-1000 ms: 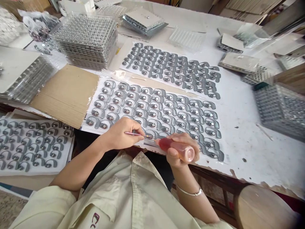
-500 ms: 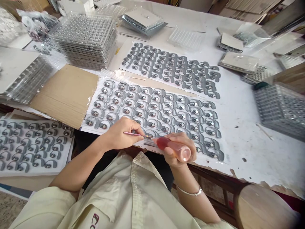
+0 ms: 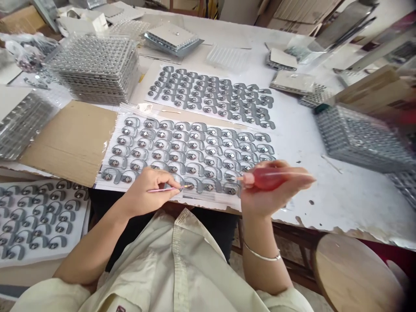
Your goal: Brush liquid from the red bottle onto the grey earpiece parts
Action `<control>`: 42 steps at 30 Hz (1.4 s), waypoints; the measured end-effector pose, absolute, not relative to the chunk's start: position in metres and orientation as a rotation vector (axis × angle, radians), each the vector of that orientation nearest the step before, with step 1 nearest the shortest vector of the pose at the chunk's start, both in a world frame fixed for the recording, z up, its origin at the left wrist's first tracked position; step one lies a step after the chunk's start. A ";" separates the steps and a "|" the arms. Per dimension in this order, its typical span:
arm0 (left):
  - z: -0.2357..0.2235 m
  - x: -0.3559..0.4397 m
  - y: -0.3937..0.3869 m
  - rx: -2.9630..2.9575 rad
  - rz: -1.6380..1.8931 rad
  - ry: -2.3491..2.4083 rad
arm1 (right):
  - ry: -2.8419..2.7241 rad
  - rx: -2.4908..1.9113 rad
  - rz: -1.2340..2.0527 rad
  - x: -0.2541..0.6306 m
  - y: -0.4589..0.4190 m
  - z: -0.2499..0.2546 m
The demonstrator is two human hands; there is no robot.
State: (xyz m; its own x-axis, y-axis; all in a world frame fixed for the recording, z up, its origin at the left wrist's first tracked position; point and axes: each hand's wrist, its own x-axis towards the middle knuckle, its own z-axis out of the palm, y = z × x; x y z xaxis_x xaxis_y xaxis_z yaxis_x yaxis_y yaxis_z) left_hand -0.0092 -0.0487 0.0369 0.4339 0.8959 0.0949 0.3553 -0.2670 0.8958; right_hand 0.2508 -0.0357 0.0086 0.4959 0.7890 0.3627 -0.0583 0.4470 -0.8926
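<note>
My left hand pinches a thin pink-handled paintbrush. The brush's tip is at a small grey curved part with a shiny round centre in the nearest row of the sheet; whether it touches cannot be made out. My right hand is wrapped round a squeeze bottle of red liquid, tilted on its side with its nozzle pointing left, above the sheet's right part. Many like parts lie in rows on the white ribbed sheet. My right hand hides some of them.
Behind lies a second sheet of grey parts, and another is low at the left. Stacked clear trays stand back left beside a cardboard piece. More wrapped trays are at the right. A round stool stands front right.
The bottle has swung up and away from the brush tip, its nozzle now apart to the right. The brush tip is now at a part. The whole view has shifted.
</note>
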 end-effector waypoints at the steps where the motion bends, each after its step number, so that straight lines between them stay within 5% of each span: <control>1: 0.036 -0.006 -0.052 1.848 0.879 1.030 | -0.821 -0.971 0.709 0.260 -0.034 0.013; 9: 0.019 0.041 -0.081 2.328 1.198 0.820 | -0.822 -0.915 0.844 0.265 -0.031 0.017; 23: 0.024 0.058 -0.087 2.823 0.955 0.901 | -1.560 -0.837 0.322 0.238 -0.034 0.012; 42: 0.021 0.056 -0.089 2.822 0.901 0.906 | -1.641 -0.839 0.219 0.234 -0.032 0.007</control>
